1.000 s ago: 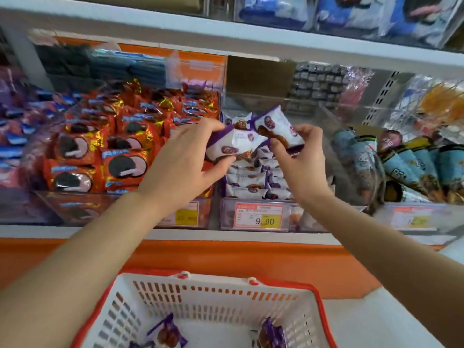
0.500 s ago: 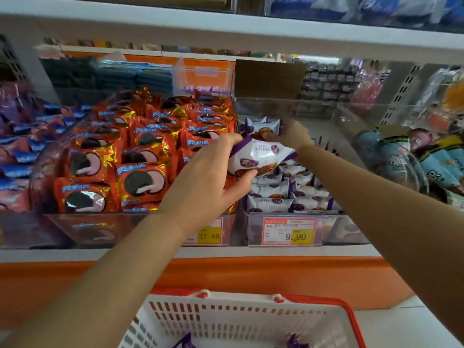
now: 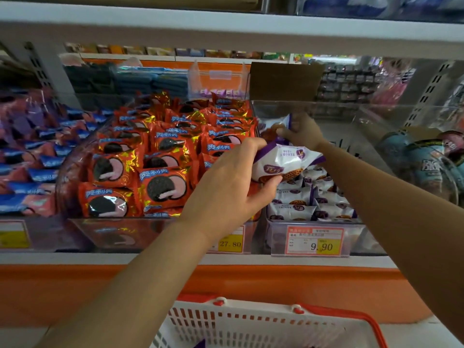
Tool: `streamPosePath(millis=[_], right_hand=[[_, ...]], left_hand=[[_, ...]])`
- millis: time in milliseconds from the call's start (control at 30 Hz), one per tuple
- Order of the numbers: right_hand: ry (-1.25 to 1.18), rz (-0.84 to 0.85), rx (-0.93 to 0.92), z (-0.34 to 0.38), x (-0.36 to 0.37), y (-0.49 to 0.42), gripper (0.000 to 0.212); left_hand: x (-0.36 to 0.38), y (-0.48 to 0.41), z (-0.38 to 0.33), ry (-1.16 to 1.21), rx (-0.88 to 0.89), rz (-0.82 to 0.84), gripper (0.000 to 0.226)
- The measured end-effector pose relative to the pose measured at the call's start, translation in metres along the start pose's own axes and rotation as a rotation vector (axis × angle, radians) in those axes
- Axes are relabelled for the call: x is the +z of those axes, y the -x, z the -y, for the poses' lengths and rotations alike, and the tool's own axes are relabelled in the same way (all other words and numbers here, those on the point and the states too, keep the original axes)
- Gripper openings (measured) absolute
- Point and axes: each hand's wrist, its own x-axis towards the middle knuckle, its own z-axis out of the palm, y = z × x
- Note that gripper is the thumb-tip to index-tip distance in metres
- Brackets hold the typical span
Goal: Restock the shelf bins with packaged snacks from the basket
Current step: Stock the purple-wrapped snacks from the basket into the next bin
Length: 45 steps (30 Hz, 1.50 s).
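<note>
**Right hand takes its packet to the back of the bin**

The right hand [image 3: 302,133] has moved away from the left and reached deep into the clear bin [image 3: 276,237], fingers curled round a white-and-purple packet [image 3: 275,123]; whether that packet already touches the bin floor is hard to tell through the glare; the left hand [image 3: 226,189] still grips a second packet [image 3: 288,160] nearer the body, above the stocked packets [image 3: 296,197]; left of that hand lie orange cookie packs [image 3: 160,182]; below both wrists stands the basket [image 3: 251,322]; judging by this, one packet is nearly placed and one waits.
</note>
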Motion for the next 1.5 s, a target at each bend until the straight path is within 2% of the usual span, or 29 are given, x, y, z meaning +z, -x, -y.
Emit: streamPosePath(millis=[133,267,300,367,433,533,667,733,800,833,967,1067,1167,1300,1400,1500], right_hand=[[0.230,0.051,0.061,0.007,0.009,0.001,0.056],[0.191,-0.066,0.023,0.010,0.009,0.007,0.067],[0.197,-0.113,-0.001,0.009,0.009,0.010,0.066],[0.257,-0.160,-0.070,0.007,0.008,0.015,0.047],[0.256,-0.120,-0.121,0.004,0.007,0.015,0.030],[0.216,-0.044,-0.149,0.004,0.007,0.014,0.029],[0.013,-0.123,-0.099,0.005,0.000,0.033,0.029],[-0.278,-0.146,-0.057,0.009,-0.006,0.052,0.026],[-0.648,-0.091,-0.030,0.020,-0.014,0.079,0.030],[-0.746,-0.044,-0.058,0.024,-0.019,0.093,0.034],[-0.581,0.189,-0.256,0.034,-0.031,0.146,0.058],[-0.576,0.280,-0.236,0.034,-0.035,0.157,0.051],[-0.617,0.205,-0.161,0.033,-0.042,0.159,0.033],[-0.642,0.040,-0.028,0.020,-0.050,0.147,0.025],[-0.535,-0.071,0.108,-0.001,-0.045,0.117,0.033],[-0.349,-0.083,0.138,-0.008,-0.033,0.091,0.041]], left_hand=[[0.000,0.000,0.000,0.000,-0.008,-0.005,0.038],[0.001,0.000,0.000,-0.039,0.005,-0.015,0.038],[0.001,0.000,0.000,-0.053,0.010,-0.017,0.037],[0.001,0.000,0.001,-0.076,0.017,-0.025,0.037],[0.002,0.001,0.002,-0.087,0.023,-0.032,0.037],[0.002,0.000,0.002,-0.099,0.029,-0.035,0.037],[0.003,0.000,0.002,-0.131,0.045,-0.057,0.038],[0.003,0.000,0.001,-0.140,0.053,-0.065,0.039],[0.003,0.000,0.001,-0.165,0.062,-0.075,0.040],[0.004,0.000,0.001,-0.184,0.065,-0.083,0.040],[0.004,0.000,-0.001,-0.216,0.050,-0.092,0.043],[0.005,-0.001,-0.001,-0.229,0.042,-0.096,0.046],[0.005,-0.001,0.000,-0.260,0.036,-0.072,0.050],[0.006,-0.002,0.004,-0.336,0.093,-0.010,0.042],[0.007,-0.002,0.006,-0.370,0.122,0.032,0.034],[0.006,-0.002,0.005,-0.385,0.118,0.039,0.033]])
